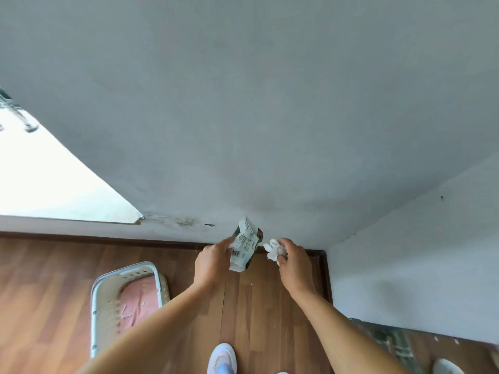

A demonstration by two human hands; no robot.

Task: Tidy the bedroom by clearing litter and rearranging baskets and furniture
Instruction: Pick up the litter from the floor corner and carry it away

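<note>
My left hand (214,261) grips a crumpled white and green snack wrapper (244,245) with a barcode on it, held up in front of the grey wall near the room corner. My right hand (293,261) pinches a crumpled white tissue (274,251) just to the right of the wrapper. The two pieces of litter are close but apart. A white perforated laundry basket (98,298) with a pink cloth inside stands on the wooden floor (48,279) to my lower left.
A grey wall (243,103) fills the view ahead and meets a second wall (418,265) at the right corner, with dark skirting below. A bright window opening (48,184) is at the left. My shoe (222,357) is at the bottom; a dark patterned cloth (388,338) lies lower right.
</note>
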